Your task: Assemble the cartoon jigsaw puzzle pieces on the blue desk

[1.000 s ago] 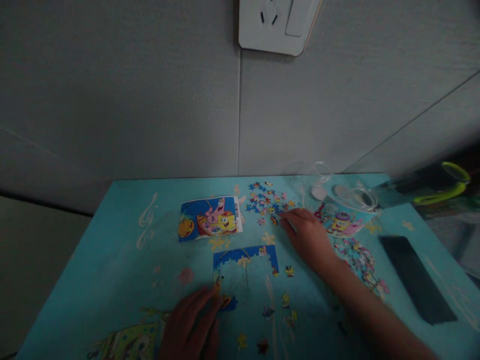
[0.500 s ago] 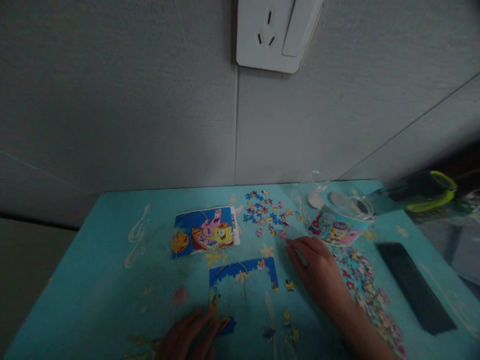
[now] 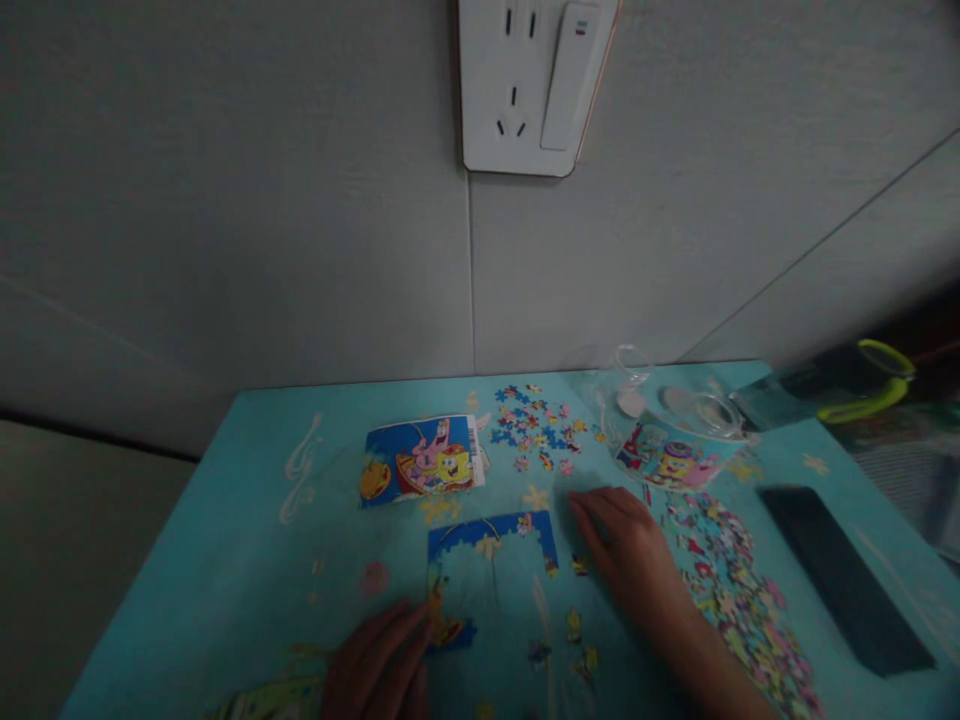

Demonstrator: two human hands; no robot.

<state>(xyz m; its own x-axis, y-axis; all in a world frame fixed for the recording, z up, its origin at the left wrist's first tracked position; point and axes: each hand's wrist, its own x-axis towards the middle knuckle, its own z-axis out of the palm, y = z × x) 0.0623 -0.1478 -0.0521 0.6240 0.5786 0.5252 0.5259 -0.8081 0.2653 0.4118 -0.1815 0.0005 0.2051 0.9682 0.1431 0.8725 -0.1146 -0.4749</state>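
A partly joined jigsaw puzzle (image 3: 491, 527) lies on the table, its blue top edge, upper right side and left side in place around an open middle. My left hand (image 3: 382, 660) rests at its lower left edge, fingers stretched out and touching the joined pieces. To the right of the puzzle, my right hand (image 3: 619, 535) is low over the table with its fingers loosely apart; no piece shows in it. Loose puzzle pieces (image 3: 532, 425) are spread just beyond its fingertips. A few single pieces (image 3: 573, 626) lie right of the puzzle. The picture card (image 3: 421, 460) sits behind it.
A cartoon-printed tub (image 3: 671, 460) stands at the back right beside clear plastic cups (image 3: 632, 365). A long heap of mixed pieces (image 3: 739, 590) runs along my right forearm. Farther right is a dark flat slab (image 3: 844, 580). The wall with a socket (image 3: 529, 95) borders the table (image 3: 247, 480).
My right hand has drawn back slightly from the pink piece at the edge of the loose pieces. My left hand stays at the puzzle's left edge. The camera view has shifted a little.
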